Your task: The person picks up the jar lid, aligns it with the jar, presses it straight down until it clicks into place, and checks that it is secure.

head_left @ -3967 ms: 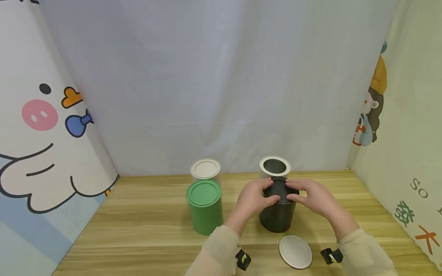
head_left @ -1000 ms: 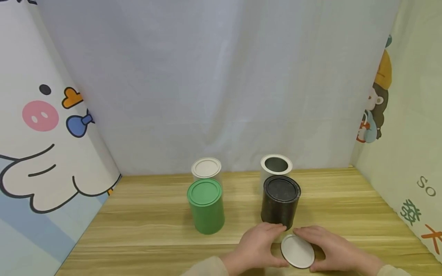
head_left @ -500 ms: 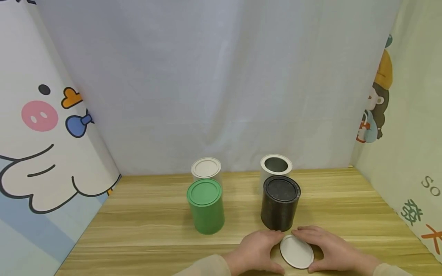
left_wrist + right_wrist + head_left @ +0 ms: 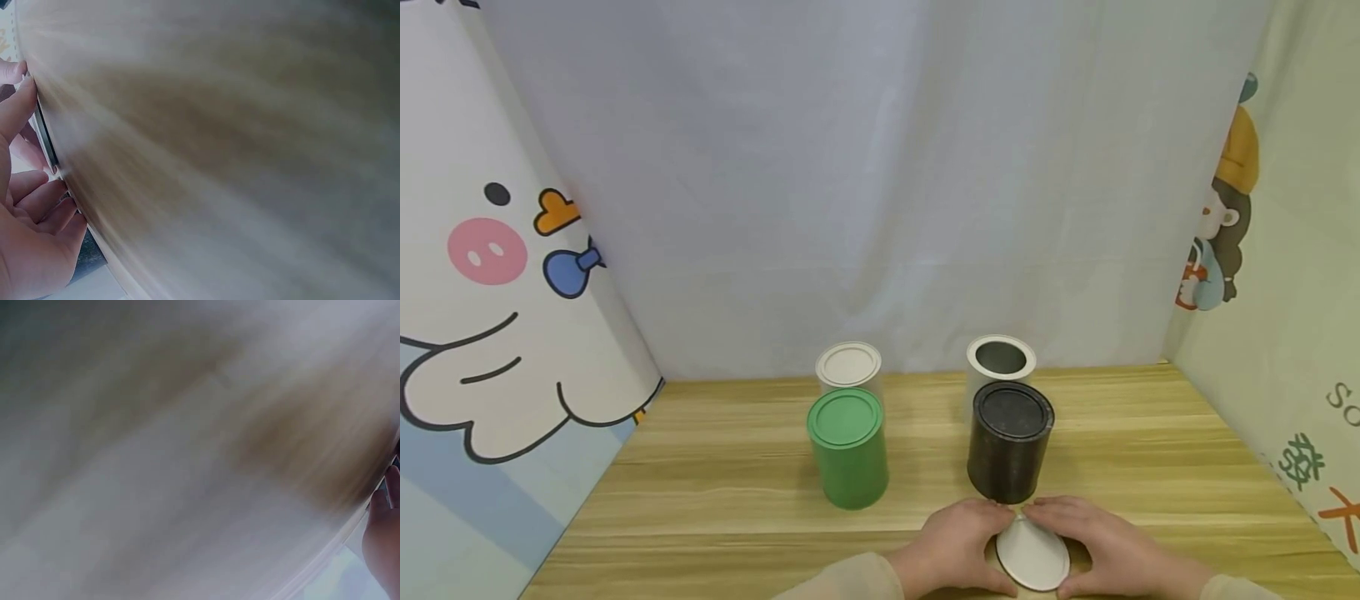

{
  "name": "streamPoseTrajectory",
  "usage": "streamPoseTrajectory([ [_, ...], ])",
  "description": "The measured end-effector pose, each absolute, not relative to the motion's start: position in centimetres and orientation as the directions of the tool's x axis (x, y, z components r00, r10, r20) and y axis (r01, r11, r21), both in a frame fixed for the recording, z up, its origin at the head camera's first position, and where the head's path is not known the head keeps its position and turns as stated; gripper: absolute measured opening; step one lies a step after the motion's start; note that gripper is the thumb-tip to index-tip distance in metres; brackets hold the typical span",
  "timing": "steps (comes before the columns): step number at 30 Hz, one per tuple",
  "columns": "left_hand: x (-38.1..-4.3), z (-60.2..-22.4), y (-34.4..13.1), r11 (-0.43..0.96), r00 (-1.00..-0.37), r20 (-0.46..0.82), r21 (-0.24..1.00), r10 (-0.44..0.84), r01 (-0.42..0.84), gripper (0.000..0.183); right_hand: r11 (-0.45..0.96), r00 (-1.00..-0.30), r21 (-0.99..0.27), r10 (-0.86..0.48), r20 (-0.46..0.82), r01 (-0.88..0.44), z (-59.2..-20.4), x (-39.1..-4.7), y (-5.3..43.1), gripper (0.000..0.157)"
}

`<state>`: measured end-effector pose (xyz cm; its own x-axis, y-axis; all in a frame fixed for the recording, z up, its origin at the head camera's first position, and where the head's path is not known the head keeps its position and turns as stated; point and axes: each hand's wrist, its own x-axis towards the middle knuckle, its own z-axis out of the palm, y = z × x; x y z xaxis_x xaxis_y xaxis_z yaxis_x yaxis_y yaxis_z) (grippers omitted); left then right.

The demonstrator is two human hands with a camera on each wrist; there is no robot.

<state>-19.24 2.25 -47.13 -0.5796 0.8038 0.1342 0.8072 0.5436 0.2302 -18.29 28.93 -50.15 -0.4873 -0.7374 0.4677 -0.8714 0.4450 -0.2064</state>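
Observation:
A round white lid (image 4: 1033, 557) lies near the front of the wooden table, between the two hands. The left hand (image 4: 958, 546) curves round its left side, thumb at the near edge and fingertips at the far edge. From the other side, the right hand (image 4: 1108, 546) holds the lid in the same way. In the left wrist view, the left hand (image 4: 37, 244) has its fingers close to the table beside the lid's thin edge. Only part of the right hand (image 4: 382, 531) enters the right wrist view. Just behind the fingertips stands a black can (image 4: 1009, 450) with its lid on.
Behind the black can is a white can (image 4: 976, 400) with an uncovered round opening. To the left stand a green lidded can (image 4: 850, 467) and, behind it, a white lidded can (image 4: 848, 367). A grey curtain (image 4: 880, 208) hangs behind the table (image 4: 722, 483).
Both hands have come down from the black can's lid to the white lid and closed in around it. Over the last half second, the lid and right hand have shifted slightly left.

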Motion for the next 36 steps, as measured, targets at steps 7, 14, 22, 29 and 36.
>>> streamPoseTrajectory([
  [7,-19.2,-47.4,2.2,0.533,-0.558,0.187,0.169,0.809,0.829,0.059,0.448,-0.492,-0.210,-0.735,0.468,-0.869,-50.1,-18.1,28.5,0.089],
  [14,-19.4,-47.5,2.1,0.507,-0.526,0.208,0.141,0.825,0.851,0.056,0.428,-0.473,-0.205,-0.748,0.466,-0.880,-50.0,-18.0,28.3,0.083],
  [22,-20.0,-47.8,1.7,0.441,-0.457,0.225,0.122,0.860,0.889,0.053,0.405,-0.472,-0.244,-0.729,0.495,-0.881,-49.7,-17.8,27.8,0.075],
  [29,-20.4,-47.1,1.4,0.398,-0.436,0.189,0.208,0.880,0.894,0.051,0.413,-0.487,-0.260,-0.710,0.509,-0.873,-49.5,-17.6,27.6,0.073],
  [36,-20.4,-46.5,0.9,0.441,-0.501,0.184,0.288,0.846,0.850,0.063,0.452,-0.525,-0.270,-0.678,0.514,-0.850,-48.6,-17.5,27.3,0.073],
])
